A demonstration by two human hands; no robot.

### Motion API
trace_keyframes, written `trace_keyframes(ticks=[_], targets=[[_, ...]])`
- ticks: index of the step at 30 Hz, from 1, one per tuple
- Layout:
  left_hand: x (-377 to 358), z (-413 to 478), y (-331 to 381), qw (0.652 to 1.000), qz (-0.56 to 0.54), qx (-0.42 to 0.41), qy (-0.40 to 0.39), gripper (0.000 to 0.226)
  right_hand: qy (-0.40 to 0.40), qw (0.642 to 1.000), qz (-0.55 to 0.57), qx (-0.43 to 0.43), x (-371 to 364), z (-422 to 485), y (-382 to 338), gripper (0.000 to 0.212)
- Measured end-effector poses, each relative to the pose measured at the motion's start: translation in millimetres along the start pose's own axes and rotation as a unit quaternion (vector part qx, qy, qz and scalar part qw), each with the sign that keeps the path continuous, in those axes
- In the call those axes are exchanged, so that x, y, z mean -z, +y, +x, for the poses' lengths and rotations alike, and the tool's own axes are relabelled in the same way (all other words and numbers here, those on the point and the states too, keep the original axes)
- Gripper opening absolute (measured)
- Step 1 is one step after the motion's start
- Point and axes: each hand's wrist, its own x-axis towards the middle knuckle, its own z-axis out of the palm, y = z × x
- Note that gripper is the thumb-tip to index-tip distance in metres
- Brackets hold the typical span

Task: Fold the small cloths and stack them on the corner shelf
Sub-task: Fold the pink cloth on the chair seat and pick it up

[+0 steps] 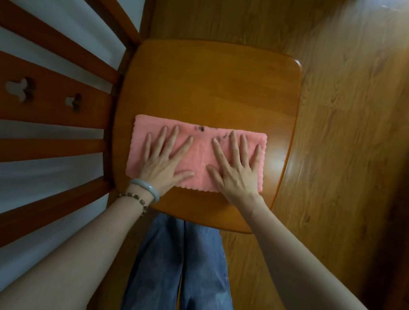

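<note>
Left hand (165,164) and right hand (235,170) press flat, fingers spread, on pink cloth (198,154).

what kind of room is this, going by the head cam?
Probably a home room, perhaps a dining area. A glossy wooden chair seat with a slatted, carved backrest serves as the work surface on wood-grain plank flooring. Both hands press a pink scallop-edged cloth flat on it.

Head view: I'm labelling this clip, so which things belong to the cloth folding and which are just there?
Part of the job:
pink cloth
left hand
right hand
wooden chair seat

Just there:
chair back
bangle
bead bracelet
wood floor
</note>
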Motion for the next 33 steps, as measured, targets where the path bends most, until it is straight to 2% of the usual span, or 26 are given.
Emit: trace_keyframes(ticks=[5, 8, 10, 12, 15, 17, 19, 21, 26, 29, 33], targets=[[2, -4, 3, 0.999, -0.013, 0.013, 0.026, 0.089, -0.009, 0.999, 0.026, 0.025, 4, -7, -16, 0.068], [4, 2, 0, 0.999, -0.021, 0.02, -0.017, 0.09, -0.029, 0.999, 0.016, 0.031, 1, -11, -20, 0.065], [8, 0, -3, 0.999, -0.032, 0.025, 0.007, 0.088, -0.049, 0.998, 0.023, 0.024, 5, -8, -21, 0.064], [15, -9, -8, 0.987, -0.109, 0.092, 0.069, 0.084, -0.045, 0.998, 0.047, 0.011, 13, -10, -26, 0.062], [26, -18, -21, 0.916, -0.259, 0.271, 0.141, 0.072, 0.034, 0.998, 0.056, -0.009, 19, -11, -37, 0.063], [32, -18, -27, 0.887, -0.286, 0.336, 0.141, 0.059, 0.062, 0.996, 0.048, -0.032, 21, -5, -47, 0.072], [32, -15, -32, 0.886, -0.281, 0.345, 0.13, 0.048, 0.064, 0.995, 0.038, -0.06, 26, 6, -57, 0.075], [32, -10, -33, 0.887, -0.281, 0.341, 0.135, 0.041, 0.063, 0.994, 0.036, -0.079, 28, 18, -63, 0.069], [37, -3, -33, 0.891, -0.256, 0.357, 0.119, 0.035, 0.067, 0.993, 0.037, -0.09, 29, 20, -69, 0.063], [39, -4, -34, 0.902, -0.243, 0.343, 0.093, 0.032, 0.085, 0.993, 0.05, -0.065, 28, -2, -73, 0.065], [44, -9, -36, 0.904, -0.263, 0.326, 0.086, 0.028, 0.065, 0.995, 0.07, -0.029, 11, -30, -75, 0.058]])
